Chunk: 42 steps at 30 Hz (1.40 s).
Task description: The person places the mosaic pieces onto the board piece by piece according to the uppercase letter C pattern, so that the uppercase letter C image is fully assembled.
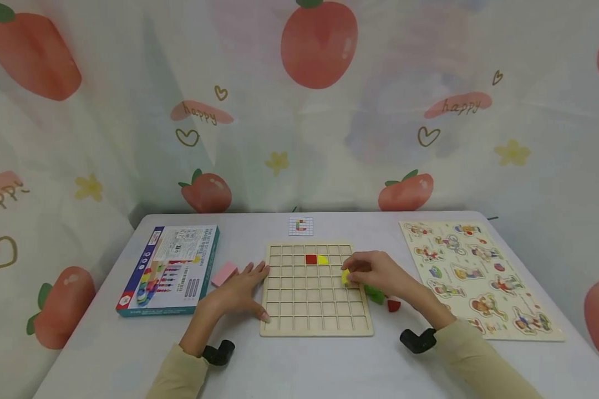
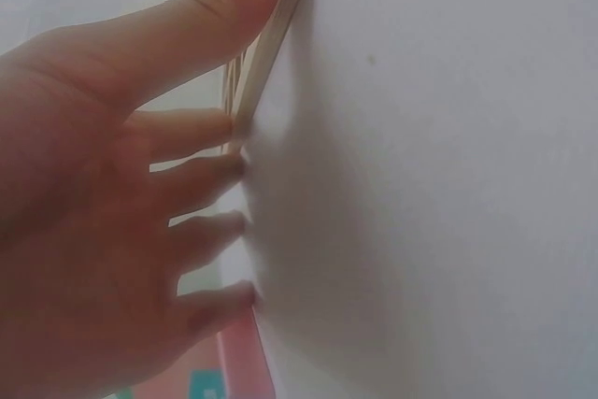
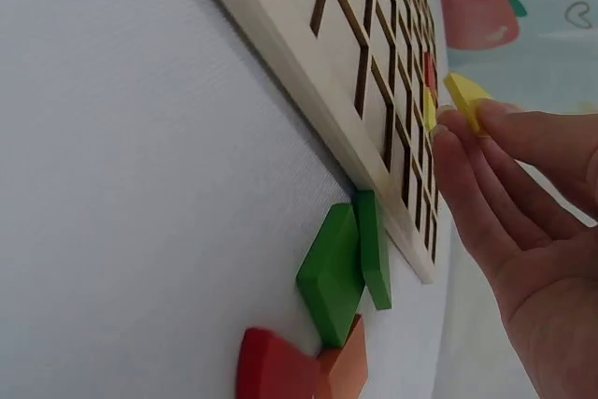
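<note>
L hand, w/ fingers spread, touches the left edge of the wooden grid board, prob. to steady it, while R hand pinches a yellow block over the board's right side, w/ its tip uncovered.

Slotted grid board: pale bare wood, matt, smooth, grain faint, grid lines darker. Yellow block: painted, apparently wood, smooth. Green blocks, red block, orange block: same painted look, smooth faces, low sheen. Picture board: pale wood look, printed, matt. Flat box: printed card, smooth. Pattern card: printed paper or card. Bench covering: white cloth, matt, finely textured. Backdrop: printed cloth, softly creased. Sleeves: beige cloth, matt. Wrist-worn units: black, plastic-looking.
</note>
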Motion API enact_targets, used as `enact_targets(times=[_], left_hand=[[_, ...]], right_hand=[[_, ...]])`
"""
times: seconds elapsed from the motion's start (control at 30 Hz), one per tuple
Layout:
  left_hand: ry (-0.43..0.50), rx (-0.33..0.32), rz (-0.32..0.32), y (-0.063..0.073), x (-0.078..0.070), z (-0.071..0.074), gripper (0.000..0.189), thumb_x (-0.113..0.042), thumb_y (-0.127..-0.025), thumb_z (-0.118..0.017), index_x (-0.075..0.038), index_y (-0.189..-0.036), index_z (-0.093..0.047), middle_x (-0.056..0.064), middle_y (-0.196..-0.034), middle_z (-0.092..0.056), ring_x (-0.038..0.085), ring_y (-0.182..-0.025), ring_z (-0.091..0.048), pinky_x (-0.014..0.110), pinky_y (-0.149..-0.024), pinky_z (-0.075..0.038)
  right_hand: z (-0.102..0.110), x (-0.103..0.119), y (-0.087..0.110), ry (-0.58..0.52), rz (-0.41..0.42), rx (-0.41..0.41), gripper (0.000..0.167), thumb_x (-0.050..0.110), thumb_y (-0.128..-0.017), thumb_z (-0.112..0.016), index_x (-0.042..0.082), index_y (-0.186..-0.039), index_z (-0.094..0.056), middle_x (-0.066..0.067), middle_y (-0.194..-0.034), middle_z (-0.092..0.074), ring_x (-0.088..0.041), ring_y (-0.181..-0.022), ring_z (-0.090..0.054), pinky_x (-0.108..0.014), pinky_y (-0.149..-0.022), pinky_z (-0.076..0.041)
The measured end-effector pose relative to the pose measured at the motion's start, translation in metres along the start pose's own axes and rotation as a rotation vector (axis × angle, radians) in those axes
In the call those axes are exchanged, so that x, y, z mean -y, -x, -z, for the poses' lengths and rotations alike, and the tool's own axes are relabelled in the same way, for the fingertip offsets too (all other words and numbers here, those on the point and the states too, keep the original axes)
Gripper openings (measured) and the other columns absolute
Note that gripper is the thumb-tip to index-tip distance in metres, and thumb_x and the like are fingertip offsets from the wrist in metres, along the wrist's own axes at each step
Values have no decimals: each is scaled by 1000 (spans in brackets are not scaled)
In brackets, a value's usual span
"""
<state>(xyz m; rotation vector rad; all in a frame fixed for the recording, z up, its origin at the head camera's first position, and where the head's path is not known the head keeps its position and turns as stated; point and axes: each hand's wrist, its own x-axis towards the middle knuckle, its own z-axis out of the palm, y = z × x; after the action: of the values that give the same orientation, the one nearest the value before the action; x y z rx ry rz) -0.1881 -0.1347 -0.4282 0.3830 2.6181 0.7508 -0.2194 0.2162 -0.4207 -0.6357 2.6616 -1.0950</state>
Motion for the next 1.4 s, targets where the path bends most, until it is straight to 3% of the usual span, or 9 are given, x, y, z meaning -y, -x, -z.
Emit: enact_targets(times=[0.23, 0.43, 0.73, 0.97, 1.23, 1.4], left_hand=[[-2, -3, -4, -3, -1, 0, 111, -30, -70, -96, -11, -161, -35, 6, -171, -24, 32, -161, -11, 56, -129, -8], [4, 4, 13, -2, -1, 0, 112, -30, -69, -96, -11, -161, -35, 6, -171, -24, 31, -161, -11, 55, -129, -7], [11, -5, 21, 0, -2, 1, 111, -30, -69, -96, -12, -161, -36, 6, -171, -25, 31, -161, -11, 56, -129, -8], [29, 10, 26, 0, -2, 1, 111, -30, -69, -95, -13, -161, -36, 4, -171, -24, 31, -161, -9, 60, -127, -15], [16, 15, 14, -1, -1, 0, 110, -31, -70, -95, -13, -161, -36, 5, -171, -25, 31, -161, -10, 57, -129, -11], [11, 14, 18, -2, 1, 1, 111, -31, -70, -96, -13, -161, -35, 4, -171, -24, 31, -161, -10, 57, -129, -12]], right_hand=[[-6, 10, -28, -40, 13, -9, 13, 11, -94, -74, 12, -107, -76, 0, -99, -75, -15, -86, -69, -29, -83, -57], [-15, 20, -52, -42, -1, -7, 12, 12, -93, -75, 12, -105, -77, 1, -99, -76, -15, -91, -68, -37, -90, -56], [-25, 31, -83, -16, 24, 18, 14, 8, -93, -73, 10, -106, -80, -4, -105, -77, -13, -88, -68, -31, -82, -55], [-34, 36, -100, -10, 42, 68, 11, 11, -94, -74, 9, -103, -81, -4, -99, -79, -14, -83, -70, -29, -78, -56], [-44, 35, -109, 58, 26, 111, 10, 11, -95, -73, 11, -101, -81, -1, -93, -77, -9, -74, -63, -24, -68, -53], [-46, 38, -109, 94, 58, 105, 12, 10, -96, -72, 10, -103, -82, -2, -99, -75, -11, -84, -65, -26, -73, -55]])
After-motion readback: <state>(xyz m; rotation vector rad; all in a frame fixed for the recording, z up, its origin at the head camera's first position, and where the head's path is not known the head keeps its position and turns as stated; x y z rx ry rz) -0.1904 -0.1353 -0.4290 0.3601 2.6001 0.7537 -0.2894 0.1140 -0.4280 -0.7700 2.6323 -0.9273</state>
